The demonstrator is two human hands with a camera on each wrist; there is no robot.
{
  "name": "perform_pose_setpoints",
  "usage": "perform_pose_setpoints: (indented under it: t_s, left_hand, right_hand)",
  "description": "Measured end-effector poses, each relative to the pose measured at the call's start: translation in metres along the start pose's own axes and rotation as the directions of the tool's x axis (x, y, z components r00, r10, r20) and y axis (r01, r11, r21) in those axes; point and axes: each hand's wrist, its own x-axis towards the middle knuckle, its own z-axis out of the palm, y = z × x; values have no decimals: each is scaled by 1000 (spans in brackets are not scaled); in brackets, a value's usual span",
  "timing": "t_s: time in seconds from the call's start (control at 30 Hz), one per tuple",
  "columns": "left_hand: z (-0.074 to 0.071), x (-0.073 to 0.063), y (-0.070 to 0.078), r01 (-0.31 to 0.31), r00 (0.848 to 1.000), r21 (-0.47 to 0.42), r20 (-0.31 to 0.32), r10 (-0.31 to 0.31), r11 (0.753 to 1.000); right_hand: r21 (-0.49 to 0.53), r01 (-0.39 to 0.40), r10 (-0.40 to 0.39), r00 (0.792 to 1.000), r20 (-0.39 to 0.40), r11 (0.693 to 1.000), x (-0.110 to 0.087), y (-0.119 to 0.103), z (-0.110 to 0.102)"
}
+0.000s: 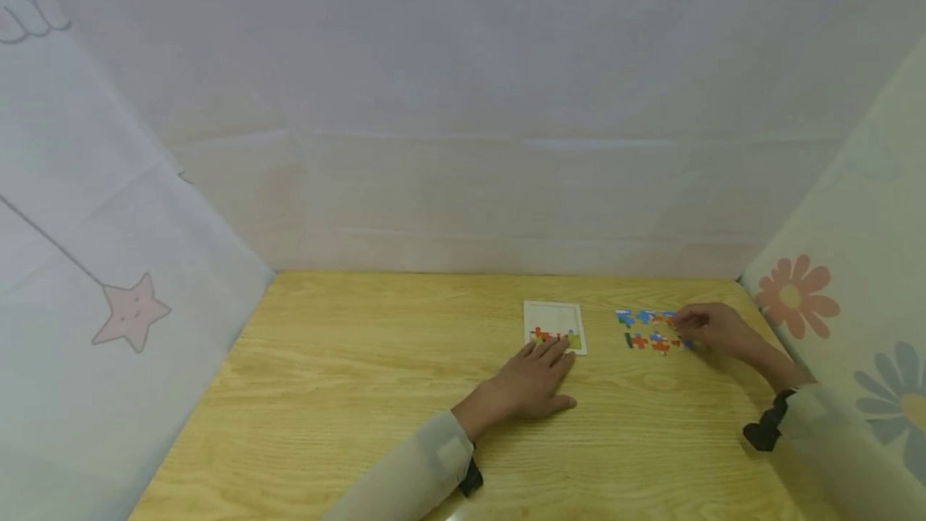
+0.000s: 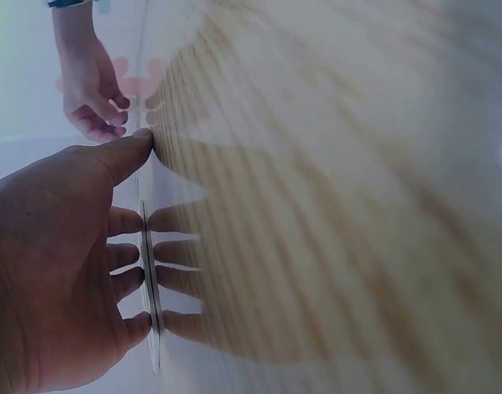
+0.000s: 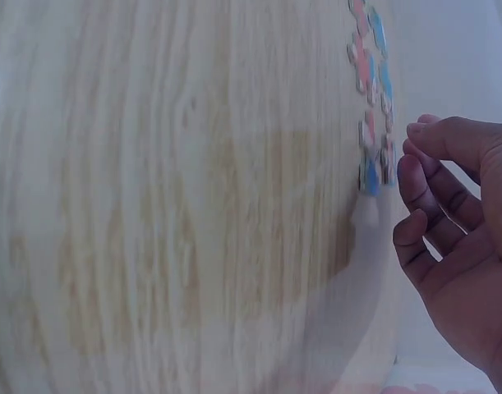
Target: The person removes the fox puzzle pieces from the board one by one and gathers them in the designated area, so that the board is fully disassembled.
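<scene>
My left hand (image 1: 535,380) lies with straight fingers over the near edge of a white puzzle frame (image 1: 553,303). In the left wrist view, fingertips (image 2: 134,328) meet the thin edge of that frame. Joined red and green jigsaw pieces (image 1: 574,339) fill its near part, partly hidden by my fingers. My right hand (image 1: 716,328) is over the right end of two rows of loose jigsaw pieces (image 1: 642,317), its fingers loosely bent. Thumb and forefinger come close together there, and no piece shows between them in the right wrist view, where the jigsaw pieces (image 3: 367,70) lie just beyond the fingertips.
The wood-grain table (image 1: 376,360) carries the frame and the loose pieces. A pale cloth wall (image 1: 434,183) rises behind it, with printed cloth sides at left and right. Dark bands (image 1: 768,423) circle both wrists.
</scene>
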Motion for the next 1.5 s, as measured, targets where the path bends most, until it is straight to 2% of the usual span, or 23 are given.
perform_pose_setpoints:
  t_s: [0.13, 0.4, 0.63, 0.87, 1.1, 1.2, 1.5]
  left_hand:
    - [0, 0, 0, -4, 1000, -4, -4, 4, 1000]
    - [-1, -2, 1, -7, 1000, -2, -6, 7, 1000]
    - [-1, -1, 5, -13, 1000, 8, -1, 13, 1000]
    - [1, -2, 10, 6, 1000, 21, 18, -6, 1000]
    - [1, -2, 12, 4, 1000, 27, 10, -4, 1000]
    - [0, -1, 13, 3, 1000, 43, 9, -3, 999]
    - [2, -1, 13, -4, 1000, 79, 23, 2, 997]
  right_hand:
    - [-11, 50, -50, 999, -7, 999, 7, -8, 5]
    - [15, 54, -54, 998, 12, 998, 23, -28, 14]
    - [32, 113, -113, 993, 17, 993, 42, -41, 26]
    - [74, 129, -135, 987, 90, 989, 60, -55, 40]
    - [107, 149, -163, 977, 137, 983, 77, -74, 54]
    - [146, 129, -154, 973, 171, 981, 85, -80, 60]
    - [195, 151, -200, 945, 260, 969, 102, -92, 76]
